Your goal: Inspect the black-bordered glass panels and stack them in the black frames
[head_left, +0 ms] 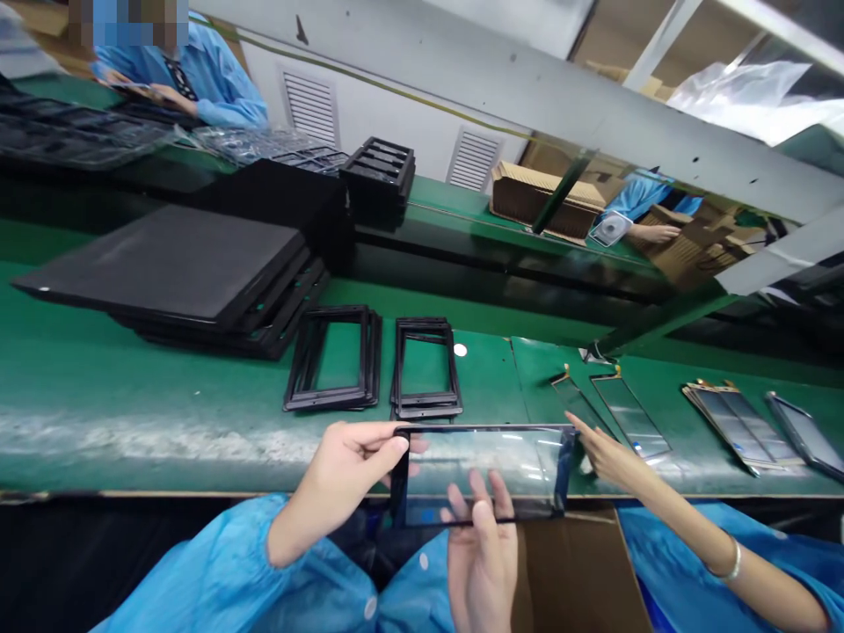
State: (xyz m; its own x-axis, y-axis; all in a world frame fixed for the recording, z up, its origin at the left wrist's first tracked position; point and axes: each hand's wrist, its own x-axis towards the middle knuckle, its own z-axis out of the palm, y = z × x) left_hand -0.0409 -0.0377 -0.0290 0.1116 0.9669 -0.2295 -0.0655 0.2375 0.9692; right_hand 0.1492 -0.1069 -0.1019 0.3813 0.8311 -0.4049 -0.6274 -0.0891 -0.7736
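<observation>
Grip, two bare hands: the left hand (352, 479) is closed on the left end of a black-edged glass display panel (484, 470), fingers over its upper edge, while the right hand (481, 563) stands upright beneath the near edge, fingers spread behind the glass and thumb in front, so both appear clamped on the panel. Location of item: lifted in both hands just off the near lip of a green-topped assembly-line surface (158, 440), tilted toward the wearer, with a cardboard box (573, 571) below. Also present: a bare forearm with a silver bangle (731, 561), its fingertips (571, 420) just beside the panel's far right corner; whose arm it is cannot be told. Nearby on the surface: two stacks of black rectangular frames (336, 360), a stack of black flat trays (158, 264), two loose glass strips with tabbed ends (629, 413), and a pile of similar glass strips (745, 426). Step in hand, as judged: holding the panel up for handling over the line. Next move, as judged: calls for an edge-only, level hold, clear of the bangled fingers, when the panel is set down.
</observation>
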